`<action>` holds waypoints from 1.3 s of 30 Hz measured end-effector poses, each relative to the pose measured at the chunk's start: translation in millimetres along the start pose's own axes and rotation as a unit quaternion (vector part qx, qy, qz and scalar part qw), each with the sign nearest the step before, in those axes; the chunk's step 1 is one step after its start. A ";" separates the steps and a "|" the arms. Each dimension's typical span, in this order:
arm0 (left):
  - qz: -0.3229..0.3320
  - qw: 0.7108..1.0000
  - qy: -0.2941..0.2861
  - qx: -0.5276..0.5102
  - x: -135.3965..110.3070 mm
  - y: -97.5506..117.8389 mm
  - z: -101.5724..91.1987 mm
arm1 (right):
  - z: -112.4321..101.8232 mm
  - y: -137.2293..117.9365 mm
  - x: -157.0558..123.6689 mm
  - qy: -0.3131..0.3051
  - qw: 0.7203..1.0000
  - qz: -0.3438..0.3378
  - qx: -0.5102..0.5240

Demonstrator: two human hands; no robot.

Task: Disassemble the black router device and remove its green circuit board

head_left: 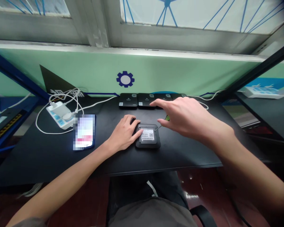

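A small black box with a white label [148, 136] lies bottom-up on the black table [49, 151] in front of me. My left hand [123, 134] rests against its left side, fingers curled on its edge and holding it in place. My right hand [182, 115] hovers just right of the box, thumb and fingers pinched on a thin pin-like tool [159, 127] whose tip points at the box's right edge. Its index finger is stretched out toward the row behind.
Several identical black boxes [128, 100] stand in a row along the back wall. A white power strip [59, 114] with white cables sits at the left, a lit phone [84, 131] beside it. Another table [265, 107] lies to the right.
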State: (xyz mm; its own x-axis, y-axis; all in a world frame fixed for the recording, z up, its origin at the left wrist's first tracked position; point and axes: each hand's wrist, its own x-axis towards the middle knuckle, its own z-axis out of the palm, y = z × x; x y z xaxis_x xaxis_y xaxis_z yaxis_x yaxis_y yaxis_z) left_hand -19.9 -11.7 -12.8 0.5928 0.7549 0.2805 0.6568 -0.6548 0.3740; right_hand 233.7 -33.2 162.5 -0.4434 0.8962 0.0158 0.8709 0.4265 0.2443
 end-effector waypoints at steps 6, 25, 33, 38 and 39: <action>-0.007 1.000 -0.012 0.008 -0.9 0.0 1.8 | -2.2 -2.2 0.8 -0.007 1.000 -0.005 0.010; -0.002 0.999 -0.045 0.005 -3.5 -2.6 4.0 | -9.0 -7.8 -1.8 0.007 1.000 0.018 0.010; -0.010 0.998 -0.063 0.012 -3.3 -2.8 4.7 | -7.5 -6.0 -4.3 0.030 0.999 0.010 0.017; -0.017 0.997 -0.066 0.020 -3.3 -2.5 4.8 | -9.0 -8.0 -4.2 0.022 0.999 0.017 0.028; -0.015 0.997 -0.066 0.022 -3.3 -2.9 5.0 | -9.7 -9.0 -4.2 0.017 0.999 0.020 0.029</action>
State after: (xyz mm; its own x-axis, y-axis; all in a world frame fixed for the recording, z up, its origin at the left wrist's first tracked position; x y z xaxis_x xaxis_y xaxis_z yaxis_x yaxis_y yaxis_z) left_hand -21.4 -12.5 -19.3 0.6264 0.7650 0.1498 0.6933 -0.6346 0.3416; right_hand 225.6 -41.9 169.7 -0.4132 0.9088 0.0579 0.8988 0.3968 0.1864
